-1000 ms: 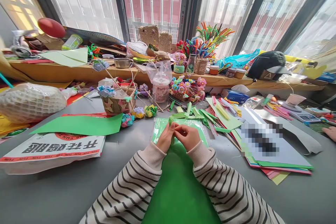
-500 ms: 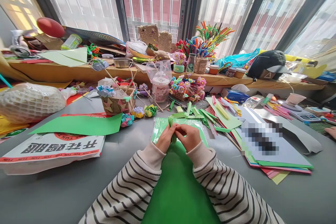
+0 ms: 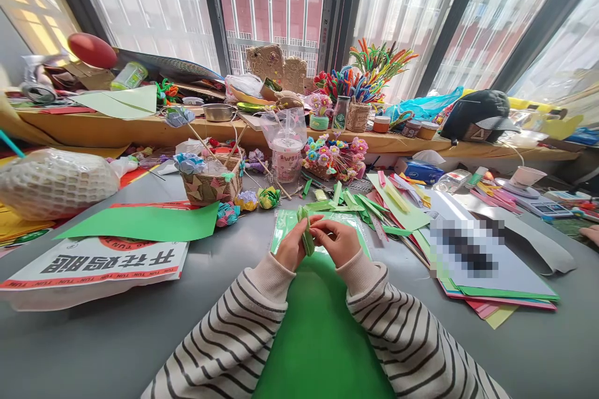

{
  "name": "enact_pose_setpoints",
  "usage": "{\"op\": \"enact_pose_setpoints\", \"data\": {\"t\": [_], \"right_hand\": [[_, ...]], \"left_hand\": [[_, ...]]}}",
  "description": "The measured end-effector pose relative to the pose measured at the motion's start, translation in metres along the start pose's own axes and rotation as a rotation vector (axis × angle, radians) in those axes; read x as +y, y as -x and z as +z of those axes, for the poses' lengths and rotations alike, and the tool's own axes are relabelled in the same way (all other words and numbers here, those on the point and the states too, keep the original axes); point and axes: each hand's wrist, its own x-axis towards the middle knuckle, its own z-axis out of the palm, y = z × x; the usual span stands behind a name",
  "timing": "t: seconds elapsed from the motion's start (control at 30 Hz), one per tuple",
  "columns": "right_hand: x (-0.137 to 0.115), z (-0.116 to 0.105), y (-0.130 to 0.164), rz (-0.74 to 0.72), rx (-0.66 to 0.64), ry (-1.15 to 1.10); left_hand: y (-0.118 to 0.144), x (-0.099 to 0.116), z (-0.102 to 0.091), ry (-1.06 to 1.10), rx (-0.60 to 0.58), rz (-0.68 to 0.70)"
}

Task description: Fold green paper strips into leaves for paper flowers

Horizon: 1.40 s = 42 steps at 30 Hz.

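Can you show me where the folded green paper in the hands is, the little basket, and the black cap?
folded green paper (image 3: 306,234), head view, on the strip's middle between the two hands.
little basket (image 3: 210,186), head view, on its woven front wall.
black cap (image 3: 477,109), head view, on its rounded crown.

The white printed bag (image 3: 93,268) at the left of the table carries large black Chinese characters, seen upside down and seemingly reading 开花馒头, though that is not certain. Its red border strip repeats "TUN TUN TUN" in small white letters. No other writing is legible.
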Motion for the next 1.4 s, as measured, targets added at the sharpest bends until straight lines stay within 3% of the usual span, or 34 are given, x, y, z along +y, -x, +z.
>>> {"op": "enact_pose_setpoints", "data": {"t": [0.27, 0.63, 0.8, 1.3, 1.4], "right_hand": [[-0.007, -0.003, -0.001, -0.026, 0.062, 0.097], [-0.003, -0.001, -0.002, 0.043, -0.036, 0.088], [0.002, -0.001, -0.003, 0.081, -0.150, 0.033], [0.006, 0.002, -0.002, 0.101, -0.226, -0.005], [0.005, -0.001, -0.003, 0.103, -0.260, 0.043]], "left_hand": [[-0.001, -0.001, 0.004, 0.066, -0.072, 0.034], [0.004, 0.005, 0.003, -0.055, -0.055, -0.002], [0.005, 0.008, 0.006, -0.032, 0.011, 0.042], [0.005, 0.010, 0.007, -0.019, 0.120, 0.097], [0.005, 0.011, 0.004, -0.018, 0.208, 0.134]]}}
